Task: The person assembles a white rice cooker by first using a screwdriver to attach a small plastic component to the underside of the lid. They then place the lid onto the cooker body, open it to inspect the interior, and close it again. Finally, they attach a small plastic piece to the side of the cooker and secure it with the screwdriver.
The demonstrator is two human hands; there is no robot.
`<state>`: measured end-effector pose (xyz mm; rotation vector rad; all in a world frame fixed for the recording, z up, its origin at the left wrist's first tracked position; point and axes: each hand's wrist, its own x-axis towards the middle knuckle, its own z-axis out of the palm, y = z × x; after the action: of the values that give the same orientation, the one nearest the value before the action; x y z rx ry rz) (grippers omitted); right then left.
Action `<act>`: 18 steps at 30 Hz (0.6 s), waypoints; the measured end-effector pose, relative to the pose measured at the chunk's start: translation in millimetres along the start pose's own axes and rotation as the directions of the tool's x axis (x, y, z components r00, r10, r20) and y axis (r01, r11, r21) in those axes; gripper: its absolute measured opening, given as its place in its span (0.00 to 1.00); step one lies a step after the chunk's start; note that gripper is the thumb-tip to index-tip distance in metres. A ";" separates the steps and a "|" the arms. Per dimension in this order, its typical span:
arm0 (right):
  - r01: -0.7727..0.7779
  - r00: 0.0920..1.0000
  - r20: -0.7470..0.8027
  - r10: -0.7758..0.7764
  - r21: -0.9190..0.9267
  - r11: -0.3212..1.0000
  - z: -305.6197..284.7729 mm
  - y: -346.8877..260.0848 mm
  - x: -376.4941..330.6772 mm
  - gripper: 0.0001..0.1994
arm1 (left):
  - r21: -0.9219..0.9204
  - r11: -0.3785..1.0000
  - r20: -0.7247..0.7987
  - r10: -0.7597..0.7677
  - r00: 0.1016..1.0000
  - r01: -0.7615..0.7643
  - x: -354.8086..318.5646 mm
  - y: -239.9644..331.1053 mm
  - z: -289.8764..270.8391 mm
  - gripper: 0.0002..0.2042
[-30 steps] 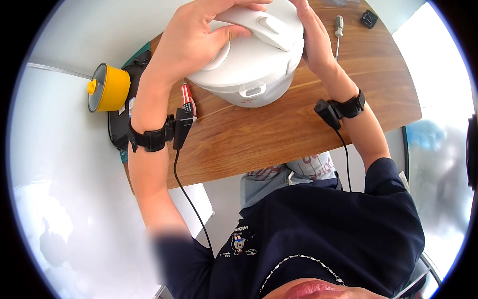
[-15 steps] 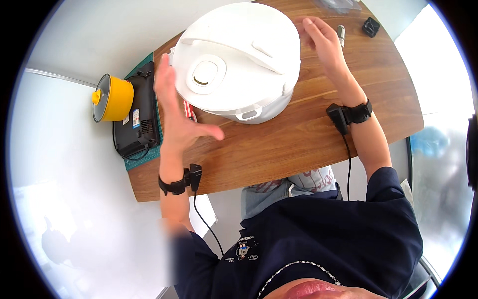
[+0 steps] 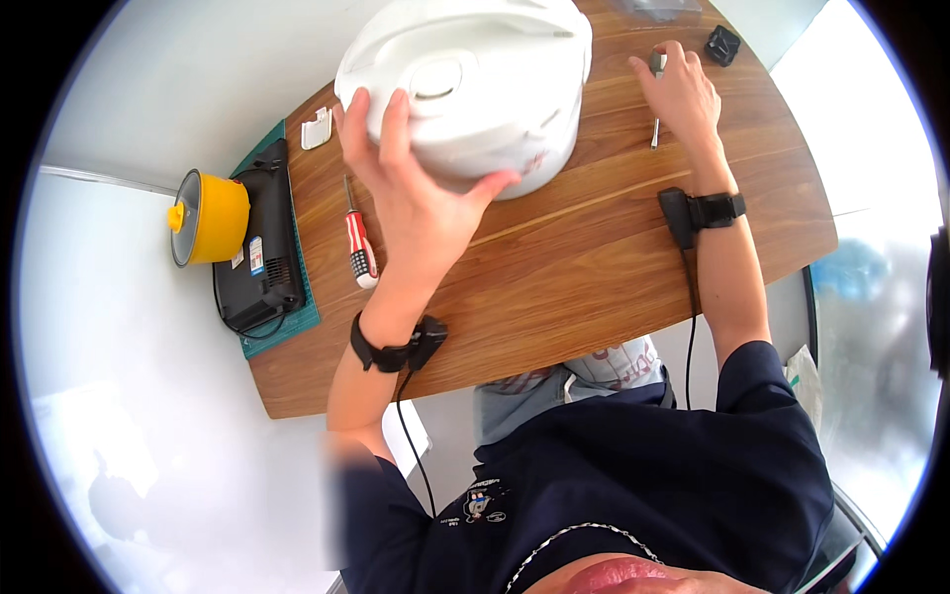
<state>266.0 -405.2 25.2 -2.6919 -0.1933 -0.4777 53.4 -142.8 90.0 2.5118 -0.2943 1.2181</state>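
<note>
A white rice cooker (image 3: 495, 89) stands at the far middle of the table, with its lid turned toward the far side. My left hand (image 3: 421, 198) grips its near left edge, fingers on the lid and thumb on the side wall. At the far right, my right hand (image 3: 685, 99) is over a screwdriver (image 3: 655, 134) with a grey handle. Thumb and fingers are apart on either side of that handle; whether they touch it is hard to tell. Left of the cooker lies a screwdriver with a red, white and dark patterned handle (image 3: 360, 247).
A small white plastic piece (image 3: 317, 129) lies left of the cooker. Farther left, a yellow pot (image 3: 220, 218) rests on a black appliance (image 3: 259, 282) over a green mat (image 3: 305, 257). A small black object (image 3: 722, 46) and a clear container (image 3: 665, 10) are at the far right.
The cooker has tilted and shifted toward the far side, and my left hand has come onto it. The patterned screwdriver and white piece are uncovered. My right hand has moved right, over the grey-handled screwdriver.
</note>
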 end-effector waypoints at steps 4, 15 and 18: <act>-0.035 0.997 0.070 0.037 -0.028 0.999 9.9 2.2 -2.8 0.34 | 0.065 0.998 -0.136 0.005 0.991 0.004 20.8 4.6 46.9 0.66; -0.116 0.990 0.085 0.112 0.042 0.992 27.4 11.6 3.4 0.32 | 0.185 0.963 -0.262 -0.142 0.954 0.194 78.7 4.3 126.4 0.60; -0.121 0.992 0.037 0.117 0.160 0.980 34.3 17.2 7.7 0.31 | 0.240 0.943 -0.286 -0.158 0.945 0.230 87.3 1.9 145.7 0.59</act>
<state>286.9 -406.5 -7.9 -2.5347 -0.0741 -0.3717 211.2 -203.8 74.9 2.4793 0.1984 1.5760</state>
